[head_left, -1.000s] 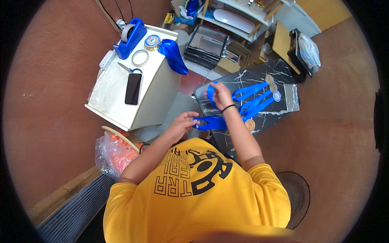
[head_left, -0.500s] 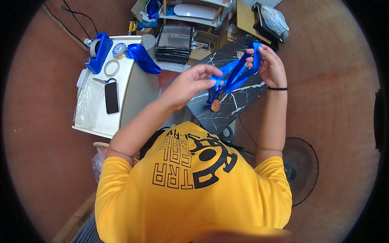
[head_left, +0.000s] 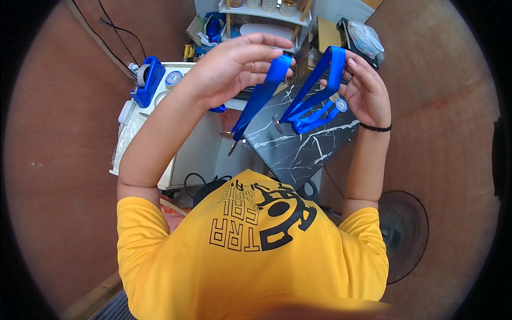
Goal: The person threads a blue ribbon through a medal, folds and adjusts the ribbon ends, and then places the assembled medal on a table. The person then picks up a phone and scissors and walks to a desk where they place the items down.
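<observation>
My left hand [head_left: 234,66] is raised with a blue ribbon [head_left: 258,98] looped over its partly bent fingers. Round medals [head_left: 232,145] dangle edge-on from the ribbon's lower end, beyond the table's left corner. At the right, my right hand [head_left: 368,90] holds up another blue ribbon [head_left: 335,72] between thumb and fingers. That ribbon slants down left to a medal [head_left: 277,125] seen nearly edge-on over the black marbled table [head_left: 304,154]. Below the right hand is one more medal [head_left: 341,105], silver and blue, beside folded blue ribbon.
On the left, a white cabinet [head_left: 176,65] bears a blue tape dispenser [head_left: 149,82] and a medal [head_left: 173,79], partly behind my left arm. A shelf with jars [head_left: 269,6] stands at the back. At right, a black fan [head_left: 405,234] is near my elbow.
My hands have moved apart and the ribbons between them are now separated. The left hand has risen and moved left with its ribbon and medals. The view has shifted slightly.
</observation>
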Motion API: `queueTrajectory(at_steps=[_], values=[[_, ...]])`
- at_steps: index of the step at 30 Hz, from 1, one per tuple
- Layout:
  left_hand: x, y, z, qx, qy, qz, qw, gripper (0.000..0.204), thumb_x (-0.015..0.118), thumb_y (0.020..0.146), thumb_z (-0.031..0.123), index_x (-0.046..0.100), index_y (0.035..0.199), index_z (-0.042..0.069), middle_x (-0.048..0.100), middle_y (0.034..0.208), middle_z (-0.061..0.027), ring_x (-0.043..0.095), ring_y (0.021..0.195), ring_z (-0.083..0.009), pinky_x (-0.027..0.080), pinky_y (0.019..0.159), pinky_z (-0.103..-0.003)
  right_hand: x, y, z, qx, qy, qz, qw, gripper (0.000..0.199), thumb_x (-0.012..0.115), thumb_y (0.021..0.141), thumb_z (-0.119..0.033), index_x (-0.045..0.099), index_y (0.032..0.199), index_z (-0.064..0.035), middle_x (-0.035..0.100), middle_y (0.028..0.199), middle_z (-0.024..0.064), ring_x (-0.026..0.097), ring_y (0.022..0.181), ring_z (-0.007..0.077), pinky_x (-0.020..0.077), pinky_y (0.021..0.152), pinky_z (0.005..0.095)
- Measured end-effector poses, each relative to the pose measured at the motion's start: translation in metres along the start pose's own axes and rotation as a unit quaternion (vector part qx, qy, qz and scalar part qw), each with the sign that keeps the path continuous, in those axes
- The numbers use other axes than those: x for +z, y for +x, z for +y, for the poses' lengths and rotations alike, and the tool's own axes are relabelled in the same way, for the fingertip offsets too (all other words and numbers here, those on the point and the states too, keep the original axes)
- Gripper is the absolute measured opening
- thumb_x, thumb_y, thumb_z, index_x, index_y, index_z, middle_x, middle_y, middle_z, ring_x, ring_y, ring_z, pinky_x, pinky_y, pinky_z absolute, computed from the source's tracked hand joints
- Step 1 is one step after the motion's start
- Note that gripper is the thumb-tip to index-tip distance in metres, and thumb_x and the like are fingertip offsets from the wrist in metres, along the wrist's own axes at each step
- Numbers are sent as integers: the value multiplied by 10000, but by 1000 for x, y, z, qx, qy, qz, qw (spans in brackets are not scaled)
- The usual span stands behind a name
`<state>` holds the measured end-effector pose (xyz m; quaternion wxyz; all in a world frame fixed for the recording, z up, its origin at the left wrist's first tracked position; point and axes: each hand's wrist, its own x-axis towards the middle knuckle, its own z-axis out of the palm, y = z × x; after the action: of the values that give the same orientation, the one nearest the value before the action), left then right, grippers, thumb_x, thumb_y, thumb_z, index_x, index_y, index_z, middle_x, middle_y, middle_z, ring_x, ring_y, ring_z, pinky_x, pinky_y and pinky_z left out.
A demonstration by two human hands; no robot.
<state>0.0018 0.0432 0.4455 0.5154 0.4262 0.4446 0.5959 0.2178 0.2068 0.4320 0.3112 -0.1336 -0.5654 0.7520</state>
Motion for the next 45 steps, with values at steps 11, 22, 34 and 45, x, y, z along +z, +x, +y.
queueTrajectory(at_steps=[11,22,34,45], values=[[-50,-8,37,78,101,61,990,479,495,981,304,477,1350,-1,627,1174,-226,640,1099,-271,531,935,-355,28,15,4,4,-13,-121,993,392,500,970,-198,510,1273,51,644,1114,142,636,1008,227,540,875,418],[-32,8,67,75,-138,-17,987,395,490,979,288,523,1265,17,624,1157,-166,620,1031,-239,485,935,-361,47,18,9,24,-84,-56,995,139,631,924,-218,577,919,-90,464,702,-65,381,591,30,279,512,201],[5,9,90,92,-205,-134,965,446,451,989,395,521,1216,17,645,1056,-186,645,914,-241,501,859,-345,73,35,-26,-86,-291,-20,953,324,632,909,-416,649,1017,-111,409,655,-94,335,541,-10,202,435,187],[16,1,84,74,-126,-173,974,454,427,1007,397,493,1273,35,641,1088,-113,604,996,-197,456,921,-319,68,52,-44,-60,-251,-74,963,305,729,842,-355,681,1032,-121,533,777,-27,495,604,67,333,479,184]])
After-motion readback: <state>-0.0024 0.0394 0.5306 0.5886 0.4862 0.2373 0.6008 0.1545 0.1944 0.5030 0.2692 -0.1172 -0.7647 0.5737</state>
